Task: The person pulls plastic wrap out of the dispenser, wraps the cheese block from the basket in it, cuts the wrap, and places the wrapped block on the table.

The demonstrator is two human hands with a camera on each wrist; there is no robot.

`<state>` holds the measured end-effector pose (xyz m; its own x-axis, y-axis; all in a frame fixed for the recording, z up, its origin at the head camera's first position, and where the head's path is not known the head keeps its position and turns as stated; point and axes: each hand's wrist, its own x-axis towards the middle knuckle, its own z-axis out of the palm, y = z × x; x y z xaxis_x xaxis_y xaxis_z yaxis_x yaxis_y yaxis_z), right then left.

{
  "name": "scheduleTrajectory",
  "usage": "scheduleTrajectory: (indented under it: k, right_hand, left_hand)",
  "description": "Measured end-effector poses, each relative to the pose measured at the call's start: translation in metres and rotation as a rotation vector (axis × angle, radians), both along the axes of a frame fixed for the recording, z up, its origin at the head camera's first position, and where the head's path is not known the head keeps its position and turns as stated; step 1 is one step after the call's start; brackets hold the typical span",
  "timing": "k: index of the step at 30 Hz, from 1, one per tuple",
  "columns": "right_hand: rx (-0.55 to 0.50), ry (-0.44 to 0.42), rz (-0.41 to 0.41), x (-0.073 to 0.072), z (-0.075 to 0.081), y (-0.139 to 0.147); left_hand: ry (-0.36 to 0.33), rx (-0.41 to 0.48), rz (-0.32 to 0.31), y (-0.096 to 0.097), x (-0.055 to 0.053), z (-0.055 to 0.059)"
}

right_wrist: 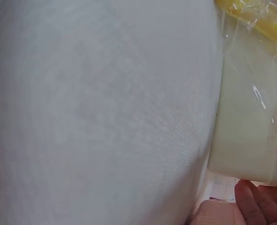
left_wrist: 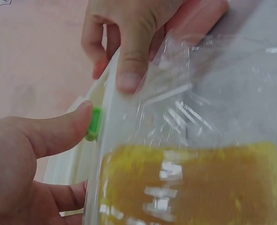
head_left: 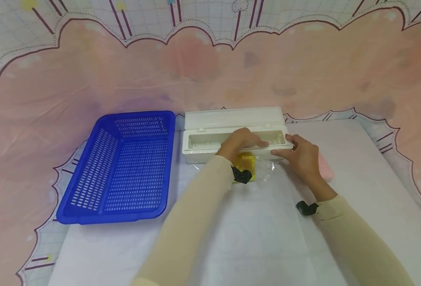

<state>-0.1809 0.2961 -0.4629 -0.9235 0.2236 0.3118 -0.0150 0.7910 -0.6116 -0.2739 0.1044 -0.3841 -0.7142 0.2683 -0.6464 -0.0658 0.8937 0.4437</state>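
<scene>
A long white box (head_left: 196,158) stands at the back with its lid (head_left: 231,117) swung up. My left hand (head_left: 240,143) reaches over its front wall, its straight thumb pressed to a small green piece (left_wrist: 95,124) at the rim. The other left fingers lie spread apart from the thumb, partly hidden. My right hand (head_left: 303,157) grips the box's right end, thumb on the front and fingers round the end. Clear plastic film (head_left: 265,169) spreads before the box, around a yellow-brown block (left_wrist: 190,183). My left wrist partly covers that block in the head view.
An empty blue plastic basket (head_left: 135,174) stands to the left of the box. Beside my right hand lies a pink block (head_left: 325,167). A white sheet (head_left: 260,238) covers the table, and a patterned cloth (head_left: 210,71) rises behind it.
</scene>
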Motion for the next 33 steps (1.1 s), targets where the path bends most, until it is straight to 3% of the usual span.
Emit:
scheduleTrajectory:
  k: [4, 10, 17, 24, 27, 30, 33]
  right_hand:
    - [-0.012, -0.035, -0.006, 0.001, 0.002, 0.0]
    - [-0.026, -0.068, -0.018, 0.002, 0.003, -0.001]
    - [-0.02, -0.082, -0.023, 0.003, 0.005, -0.003]
    - [-0.019, -0.078, -0.015, 0.003, 0.004, -0.004]
    - [-0.02, -0.065, -0.01, 0.002, 0.002, -0.004]
    - [-0.018, -0.048, -0.003, 0.002, 0.001, -0.003]
    - [-0.016, -0.043, -0.006, 0.002, 0.001, -0.002]
  left_hand:
    - [0.022, 0.037, -0.043, -0.018, -0.002, -0.003]
    - [0.064, 0.086, 0.005, -0.046, 0.0, -0.005]
    - [0.238, 0.042, 0.01, -0.071, 0.011, -0.006]
    - [0.334, 0.028, 0.102, -0.089, 0.022, -0.001]
    - [0.411, 0.002, 0.132, -0.104, 0.028, -0.001]
    - [0.526, 0.011, 0.206, -0.114, 0.039, -0.003]
    - [0.679, 0.078, 0.306, -0.115, 0.055, -0.012]
